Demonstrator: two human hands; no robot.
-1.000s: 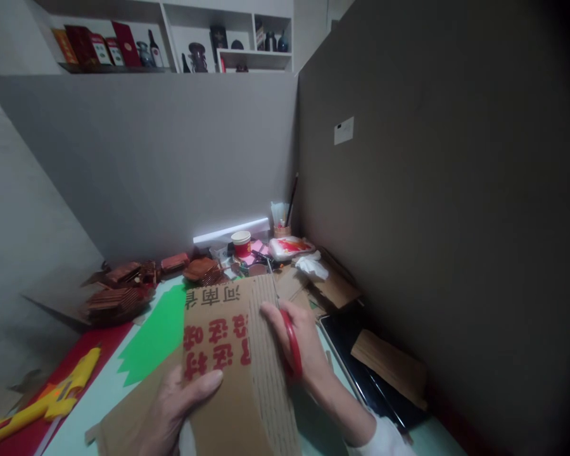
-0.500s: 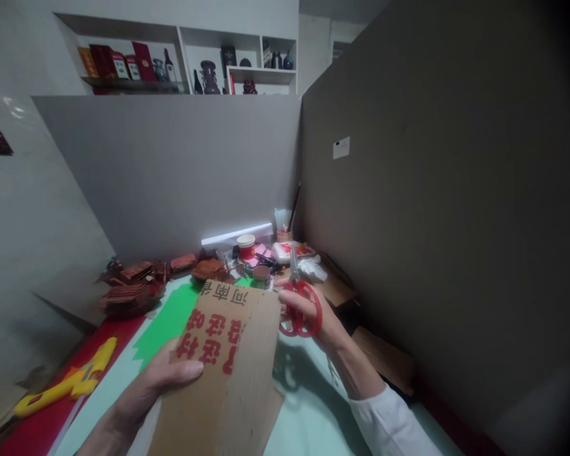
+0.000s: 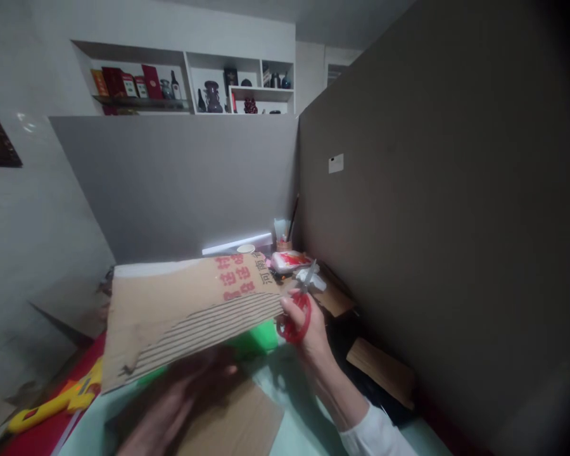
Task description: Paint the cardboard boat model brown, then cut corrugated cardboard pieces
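A piece of cardboard [image 3: 171, 294] with red and black printed characters and a strip of bare ridges is held up sideways above the table. My right hand [image 3: 306, 323] grips its right edge and also has the red-handled scissors [image 3: 298, 320], blades pointing up and away. Beneath the cardboard, my left hand [image 3: 204, 380] is smeared by motion and in shadow, so its fingers cannot be made out. Another flat cardboard piece [image 3: 247, 418] lies on the pale green tabletop under my left hand. Bright green paper [image 3: 259, 339] shows below the raised cardboard.
A yellow glue gun [image 3: 57, 402] lies at left on red material. Behind are a cup of sticks [image 3: 283, 244], a red-and-white packet [image 3: 289, 261] and crumpled white tissue [image 3: 316, 280]. Cardboard scraps [image 3: 382, 370] lie at right, beside the grey partition [image 3: 408, 221].
The printed cardboard has turned sideways and risen, now showing its ridged strip. My left hand has left its near part and moved right, below it. The camera view has tilted up slightly.
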